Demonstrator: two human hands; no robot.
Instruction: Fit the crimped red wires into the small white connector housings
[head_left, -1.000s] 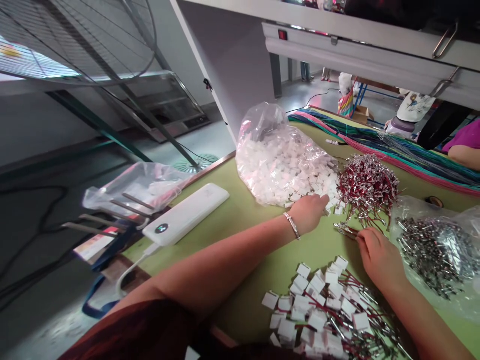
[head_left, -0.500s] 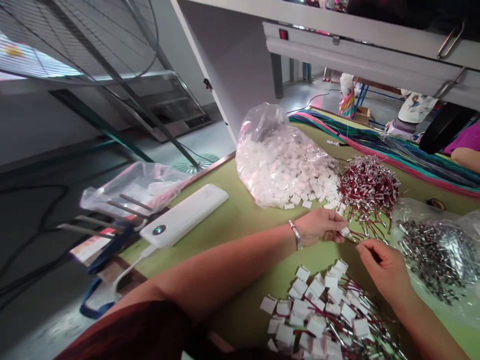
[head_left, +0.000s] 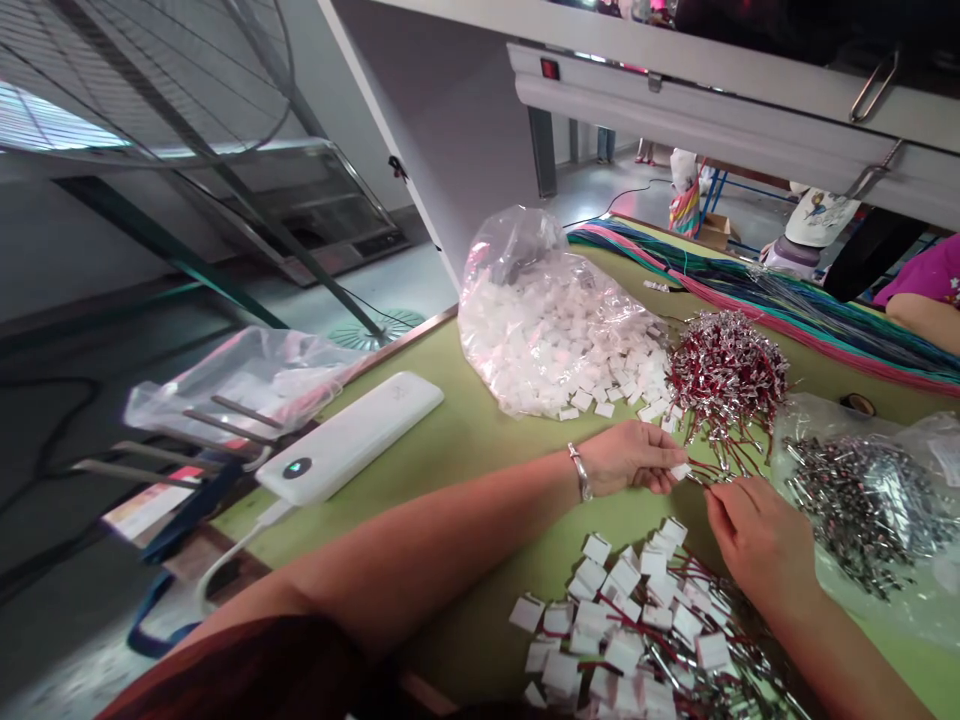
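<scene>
My left hand (head_left: pixel 630 456), with a silver bracelet at the wrist, pinches a small white connector housing (head_left: pixel 680 471) between thumb and fingers. Close beside it, my right hand (head_left: pixel 761 530) is closed on a thin dark red wire (head_left: pixel 699 468) that runs toward the housing. Whether the wire's tip sits inside the housing I cannot tell. Just beyond the hands lies a heap of red wires with silver terminals (head_left: pixel 727 365). Nearer to me is a pile of white housings with red wires attached (head_left: pixel 622 625).
A clear bag of loose white housings (head_left: pixel 544 320) spills onto the green table (head_left: pixel 450 445). At right lies a bag of metal-tipped pieces (head_left: pixel 862 500). Long coloured wires (head_left: pixel 787 300) stretch along the back. A white power bank (head_left: pixel 352 440) with a cable rests at left. A person's sleeve (head_left: pixel 926 270) shows far right.
The right hand has come closer to the left, and its fingers now sit nearer the housing. The whole view has shifted slightly. The left hand keeps its pinch.
</scene>
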